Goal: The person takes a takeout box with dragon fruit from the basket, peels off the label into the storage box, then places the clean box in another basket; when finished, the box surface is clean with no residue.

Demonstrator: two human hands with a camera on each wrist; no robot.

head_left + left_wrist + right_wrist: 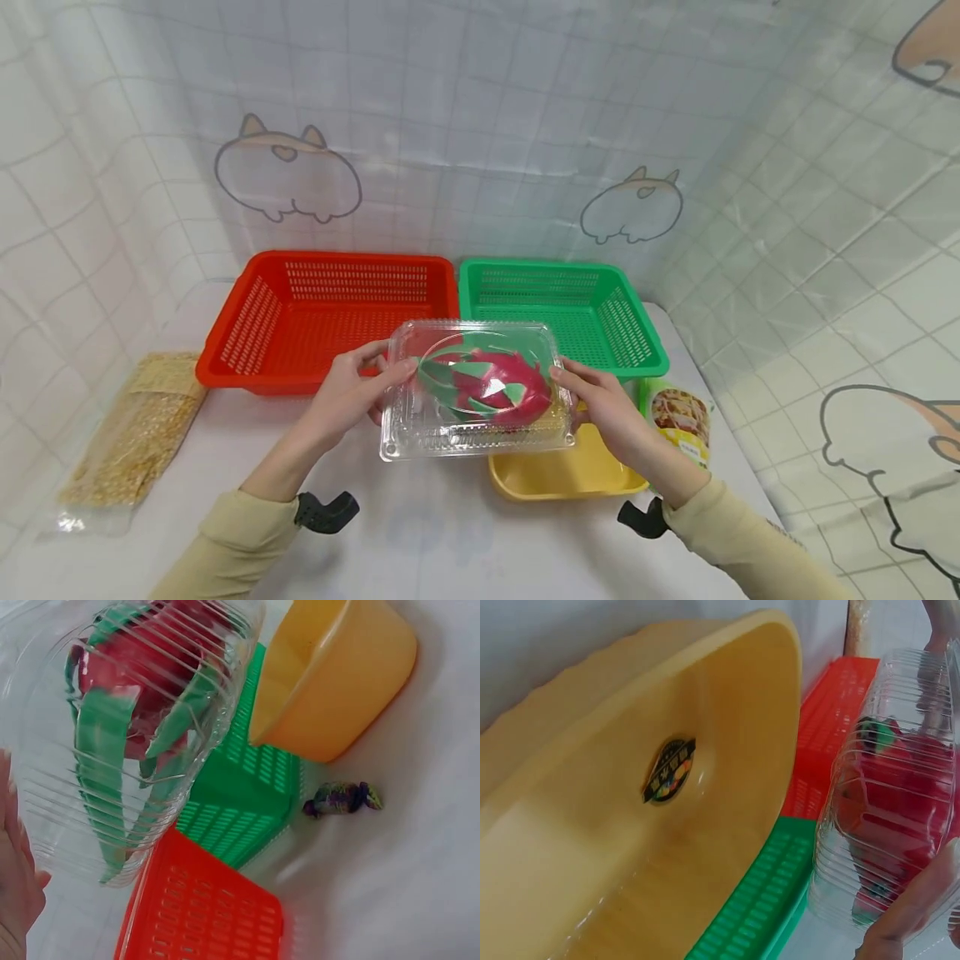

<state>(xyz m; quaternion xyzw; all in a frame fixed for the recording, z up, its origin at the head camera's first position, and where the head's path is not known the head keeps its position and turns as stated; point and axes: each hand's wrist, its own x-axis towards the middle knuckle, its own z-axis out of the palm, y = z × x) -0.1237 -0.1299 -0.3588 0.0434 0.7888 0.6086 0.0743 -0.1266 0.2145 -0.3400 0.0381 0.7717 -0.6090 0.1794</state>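
Observation:
A clear plastic clamshell box (420, 437) with its lid down is held up above the table, between both hands. Inside lies a red-pink dragon fruit (525, 390) with green scales, also visible through the ribbed wall in both wrist views. My left hand (348, 390) grips the box's left side, thumb on top and fingers underneath. On the opposite side my right hand (606, 410) pinches the edge, its thumb likewise on top. Below the box's right half stands a yellow plastic basin (555, 485), partly covered by the box; a dark label shows on its inner wall in the right wrist view.
Behind the box stand a red basket (247, 325) and a green basket (637, 333). A bag of yellowish grains (138, 425) lies at left. A printed food packet (681, 421) sits at right, partly behind the right forearm. A small wrapped candy (339, 798) rests on the table.

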